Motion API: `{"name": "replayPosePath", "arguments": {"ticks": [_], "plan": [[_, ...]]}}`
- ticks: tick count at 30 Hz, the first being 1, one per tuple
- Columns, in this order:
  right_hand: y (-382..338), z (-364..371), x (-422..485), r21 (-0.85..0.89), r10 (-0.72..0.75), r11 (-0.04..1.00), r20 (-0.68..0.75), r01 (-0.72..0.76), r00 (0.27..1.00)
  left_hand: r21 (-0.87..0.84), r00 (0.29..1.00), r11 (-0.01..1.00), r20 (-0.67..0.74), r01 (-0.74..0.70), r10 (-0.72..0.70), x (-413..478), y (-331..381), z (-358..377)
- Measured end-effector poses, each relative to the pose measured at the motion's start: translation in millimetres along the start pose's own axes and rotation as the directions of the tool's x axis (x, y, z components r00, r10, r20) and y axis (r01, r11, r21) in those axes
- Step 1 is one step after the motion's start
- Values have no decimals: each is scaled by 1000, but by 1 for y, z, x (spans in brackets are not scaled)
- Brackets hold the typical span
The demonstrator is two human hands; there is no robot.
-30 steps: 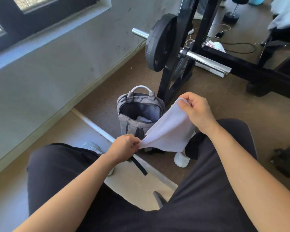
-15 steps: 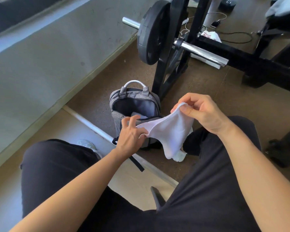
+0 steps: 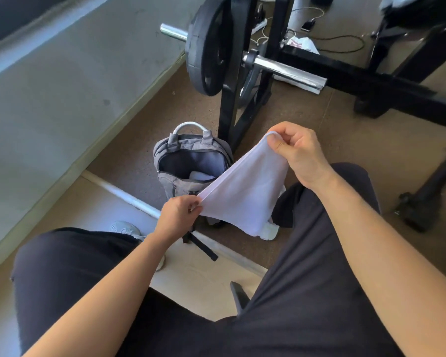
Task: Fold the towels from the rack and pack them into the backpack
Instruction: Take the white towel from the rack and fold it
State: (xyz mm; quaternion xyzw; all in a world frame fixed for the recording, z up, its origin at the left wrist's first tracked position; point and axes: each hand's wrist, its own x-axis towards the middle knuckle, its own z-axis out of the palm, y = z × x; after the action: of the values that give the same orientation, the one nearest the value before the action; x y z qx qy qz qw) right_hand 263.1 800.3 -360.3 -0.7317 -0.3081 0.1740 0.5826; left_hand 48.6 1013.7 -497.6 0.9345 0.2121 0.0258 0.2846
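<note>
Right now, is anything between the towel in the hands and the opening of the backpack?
Nothing visible. The backpack stands open just past the towel, which the left hand and the right hand pinch at two corners.

A white towel (image 3: pixel 242 202) is held up in the air, its top edge pulled taut on a slant from lower left to upper right, the cloth below sagging in a soft fold. Just behind it a grey backpack (image 3: pixel 180 148) stands upright on the brown floor (image 3: pixel 144 140), its top unzipped and gaping. A folded pale towel (image 3: pixel 200 175) lies inside.
</note>
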Motion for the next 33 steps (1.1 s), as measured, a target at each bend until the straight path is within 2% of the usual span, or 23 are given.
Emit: {"name": "replayPosePath", "arguments": {"ticks": [4,7,12,15,17,19,21,24,28,33], "plan": [[11,-2,7,-69,70,994,-191,-85,979,-155,992,988,-121,23,-42,0,-9,-29],[19,-6,11,-91,109,986,-275,-138,955,-310,967,951,-238,13,-91,-3,-4,-57],[27,-3,11,-184,146,963,-260,-198,955,-521,884,852,-422,-56,-200,-10,17,-97],[24,1,8,-216,93,965,-254,-150,963,-590,823,802,-501,-97,-268,-16,20,-118],[23,4,6,-233,54,966,-248,-114,967,-535,819,843,-507,-53,-270,-20,12,-128],[25,10,7,-295,46,948,-233,-116,971,-401,837,914,-478,59,-264,-23,-1,-128],[29,19,8,-373,51,920,-186,-118,981,-375,825,916,-467,141,-318,-26,-8,-122],[33,33,9,-398,68,910,-129,-114,989,-473,785,867,-474,154,-398,-28,-8,-117],[30,45,6,-388,93,912,-125,-135,988,-629,762,765,-425,139,-488,-28,-16,-116],[20,56,2,-209,212,945,-189,-250,959,-805,777,581,-287,121,-560,-34,-11,-117]]}}
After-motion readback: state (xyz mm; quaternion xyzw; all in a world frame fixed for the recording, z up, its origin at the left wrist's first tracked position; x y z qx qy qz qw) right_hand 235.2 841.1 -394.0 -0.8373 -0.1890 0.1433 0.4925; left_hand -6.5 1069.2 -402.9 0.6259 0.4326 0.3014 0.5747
